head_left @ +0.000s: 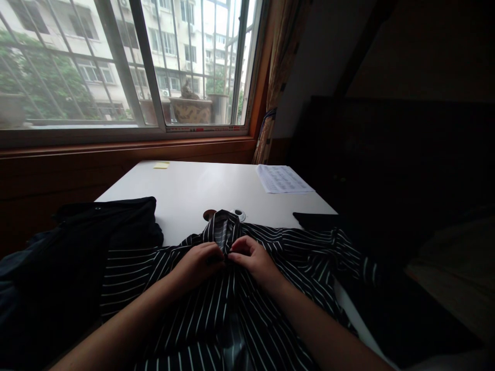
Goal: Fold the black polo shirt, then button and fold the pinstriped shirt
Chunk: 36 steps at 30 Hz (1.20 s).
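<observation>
A black shirt with white stripes (201, 309) lies spread on a white table (193, 185), its collar (222, 226) pointing toward the window. Its sleeves stretch out to the left and right. Just below the collar, my left hand (203, 260) pinches the cloth at the front opening. My right hand (253, 257) grips the opposite edge there, thumb and forefinger together. Both sets of fingertips nearly meet at the placket; any button between them is too small to make out. Lower down, the shirt front parts slightly.
Dark folded clothes (112, 226) are piled at the table's left edge. Printed sheets (284, 179) lie at the back right, a yellow sticky note (161, 165) at the back left. A round cable hole (238, 213) is beyond the collar. Dark cloth (320, 220) lies at right.
</observation>
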{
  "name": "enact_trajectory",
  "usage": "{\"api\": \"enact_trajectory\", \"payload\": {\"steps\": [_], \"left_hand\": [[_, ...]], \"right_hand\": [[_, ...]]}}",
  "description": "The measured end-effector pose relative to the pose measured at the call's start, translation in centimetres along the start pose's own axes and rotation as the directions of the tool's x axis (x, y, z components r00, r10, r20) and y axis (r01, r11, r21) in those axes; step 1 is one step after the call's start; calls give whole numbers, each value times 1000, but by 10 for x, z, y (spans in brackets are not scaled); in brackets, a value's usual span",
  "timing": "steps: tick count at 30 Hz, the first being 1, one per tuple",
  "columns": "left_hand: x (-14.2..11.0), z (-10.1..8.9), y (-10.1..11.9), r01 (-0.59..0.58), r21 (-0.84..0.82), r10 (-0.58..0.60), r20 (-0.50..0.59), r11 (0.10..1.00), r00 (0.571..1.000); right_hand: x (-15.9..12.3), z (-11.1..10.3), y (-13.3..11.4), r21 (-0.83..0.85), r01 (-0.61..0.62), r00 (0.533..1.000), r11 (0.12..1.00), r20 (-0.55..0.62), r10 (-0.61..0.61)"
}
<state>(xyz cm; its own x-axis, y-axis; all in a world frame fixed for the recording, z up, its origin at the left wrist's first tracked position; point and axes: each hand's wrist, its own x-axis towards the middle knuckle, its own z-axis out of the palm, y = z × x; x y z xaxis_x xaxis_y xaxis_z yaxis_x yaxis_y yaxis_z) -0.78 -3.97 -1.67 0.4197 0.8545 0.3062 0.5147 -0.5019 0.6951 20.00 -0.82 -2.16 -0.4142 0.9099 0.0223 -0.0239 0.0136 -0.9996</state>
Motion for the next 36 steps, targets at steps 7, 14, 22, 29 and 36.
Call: {"api": "enact_trajectory", "payload": {"steps": [7, 14, 22, 29, 36], "left_hand": [[0, -1, -1, -6, -3, 5, -26, 1000, 1000], [1, -1, 1, 24, -15, -25, -45, 1000, 999], [1, 2, -2, 7, 109, 3, -90, 994, 996], [1, 5, -3, 32, 161, -14, -112, 986, 994], [0, 5, 6, 107, 84, -96, -127, 991, 987]], "right_hand": [[0, 1, -2, 12, -25, 1000, 1000, -11, 25], [-1, 1, -1, 94, -71, 997, 993, 1, 71], [-1, 2, -2, 145, -120, 993, 982, 13, 119], [-1, 2, 0, 104, -102, 995, 989, 15, 101], [-2, 3, -2, 119, -76, 997, 990, 30, 73]]}}
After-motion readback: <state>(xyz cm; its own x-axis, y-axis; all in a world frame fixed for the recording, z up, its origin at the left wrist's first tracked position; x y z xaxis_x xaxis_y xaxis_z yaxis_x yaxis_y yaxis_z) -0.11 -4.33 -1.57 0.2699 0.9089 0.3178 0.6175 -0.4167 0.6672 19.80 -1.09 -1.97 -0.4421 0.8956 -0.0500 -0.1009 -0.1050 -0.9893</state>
